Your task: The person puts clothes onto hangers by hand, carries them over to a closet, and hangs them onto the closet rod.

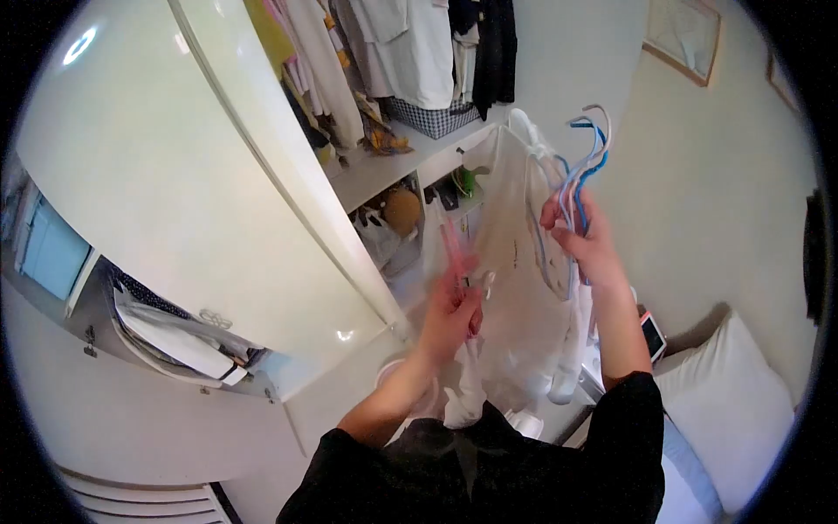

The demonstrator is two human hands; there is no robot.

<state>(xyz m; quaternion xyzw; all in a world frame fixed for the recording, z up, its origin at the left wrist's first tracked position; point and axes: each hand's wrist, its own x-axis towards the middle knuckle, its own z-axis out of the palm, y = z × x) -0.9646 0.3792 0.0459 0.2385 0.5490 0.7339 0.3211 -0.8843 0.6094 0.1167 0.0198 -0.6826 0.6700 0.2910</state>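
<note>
My right hand [583, 231] is closed around several hangers [595, 157] with blue and pale pink hooks pointing up. A sheer white garment [511, 253] hangs between my hands, its upper edge near the white hanger top beside the hooks. My left hand [452, 310] is closed on a pink hanger [454, 249], blurred by motion. White cloth [467, 384] dangles below my left hand, close to my body. Where the garment joins the hangers is partly hidden by my right hand.
Clothes [423, 52] hang in the open wardrobe above a checkered box [436, 118]. Shelves below hold a brown round item [401, 211]. A large white door [175, 175] stands left. Pillows [733, 375] lie at right, near a small device [651, 335].
</note>
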